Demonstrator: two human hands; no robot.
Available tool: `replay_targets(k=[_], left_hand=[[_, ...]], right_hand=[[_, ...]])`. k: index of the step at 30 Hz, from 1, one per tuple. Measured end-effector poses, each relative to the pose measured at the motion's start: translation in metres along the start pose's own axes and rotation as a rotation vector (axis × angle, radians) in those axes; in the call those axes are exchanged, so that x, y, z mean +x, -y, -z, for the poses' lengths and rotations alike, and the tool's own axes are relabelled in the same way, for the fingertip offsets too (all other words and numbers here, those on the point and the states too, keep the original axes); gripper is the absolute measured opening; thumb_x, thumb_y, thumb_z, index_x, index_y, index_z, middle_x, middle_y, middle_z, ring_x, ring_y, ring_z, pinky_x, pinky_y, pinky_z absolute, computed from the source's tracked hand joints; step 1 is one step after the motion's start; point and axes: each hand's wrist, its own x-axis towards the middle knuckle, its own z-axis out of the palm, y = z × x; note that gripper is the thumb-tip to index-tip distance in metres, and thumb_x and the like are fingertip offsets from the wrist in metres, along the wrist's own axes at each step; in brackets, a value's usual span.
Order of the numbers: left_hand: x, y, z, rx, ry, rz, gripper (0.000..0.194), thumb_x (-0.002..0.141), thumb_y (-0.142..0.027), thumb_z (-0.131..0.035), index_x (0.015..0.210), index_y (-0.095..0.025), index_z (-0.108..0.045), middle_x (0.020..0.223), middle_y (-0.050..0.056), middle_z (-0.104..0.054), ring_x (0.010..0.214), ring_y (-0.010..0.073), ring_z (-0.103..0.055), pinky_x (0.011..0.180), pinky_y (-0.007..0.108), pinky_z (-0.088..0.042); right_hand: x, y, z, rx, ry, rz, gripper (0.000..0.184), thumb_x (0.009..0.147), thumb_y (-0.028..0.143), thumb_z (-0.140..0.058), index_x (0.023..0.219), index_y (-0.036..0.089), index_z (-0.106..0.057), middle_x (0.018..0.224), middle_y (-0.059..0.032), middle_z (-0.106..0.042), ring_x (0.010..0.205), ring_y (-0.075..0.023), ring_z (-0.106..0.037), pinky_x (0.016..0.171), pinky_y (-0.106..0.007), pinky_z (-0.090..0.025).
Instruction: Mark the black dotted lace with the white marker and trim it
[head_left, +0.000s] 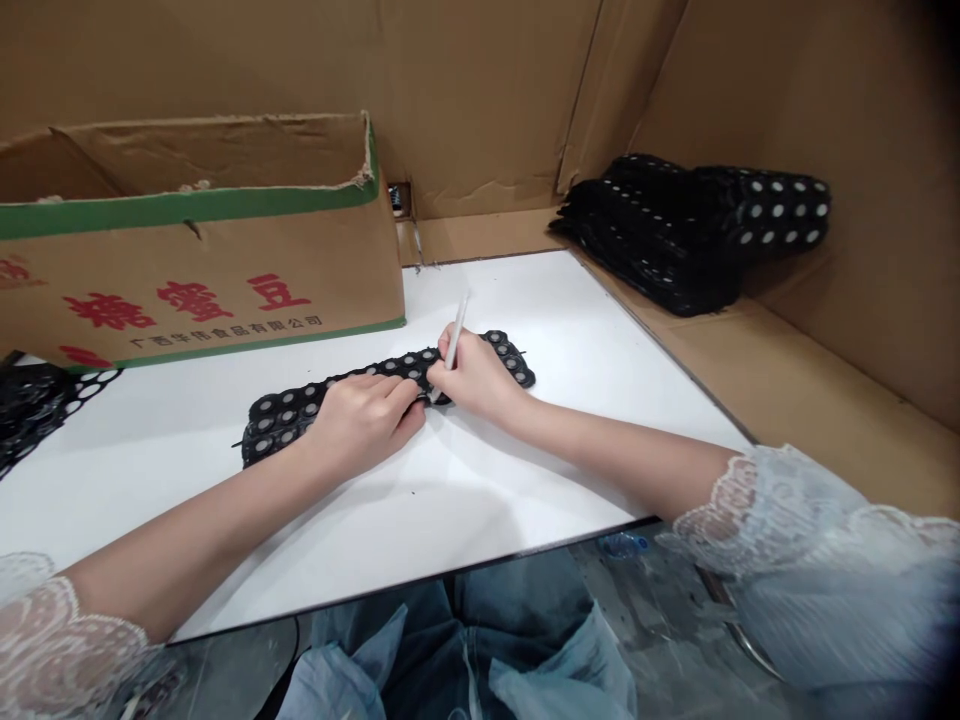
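Observation:
A long black strip (pixel 285 415) with rows of round holes lies across the middle of the white board (pixel 525 470). My left hand (pixel 364 420) lies on top of the strip near its middle, fingers curled down onto it and pressing it flat. My right hand (pixel 472 375) is closed round a thin white pen-like tool (pixel 456 335), held like a pencil, with the tip down at the strip just right of my left fingers. The strip's right end (pixel 514 360) sticks out past my right hand.
An open cardboard box (pixel 202 260) with a green band and red lettering stands at the back left. A stack of black perforated strips (pixel 697 230) lies on cardboard at the back right. More black perforated material (pixel 34 405) sits at the left edge. Cardboard walls surround the board.

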Motion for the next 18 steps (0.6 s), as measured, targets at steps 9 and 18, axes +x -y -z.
replay_targets(k=[9,18], left_hand=[[0.002,0.001,0.002,-0.059,0.036,0.105,0.015,0.074,-0.021,-0.045,0.081,-0.016,-0.058,0.065,0.001,-0.063,0.058,0.0143,-0.058,0.047,0.023,-0.035],[0.0,-0.001,0.006,-0.195,0.135,0.141,0.016,0.079,-0.026,-0.045,0.088,-0.018,-0.056,0.086,0.003,-0.064,0.079,0.0176,-0.059,0.061,0.025,-0.043]], right_hand=[[0.001,-0.003,0.003,0.039,-0.002,0.015,0.008,0.062,0.022,-0.043,0.063,0.02,-0.036,0.054,0.0052,-0.04,0.05,-0.0093,-0.036,0.051,-0.023,-0.028],[0.013,-0.017,0.012,0.473,0.023,-0.149,0.029,0.07,0.043,-0.052,0.066,0.021,-0.034,0.042,0.0083,-0.036,0.04,-0.0074,-0.032,0.044,-0.021,-0.028]])
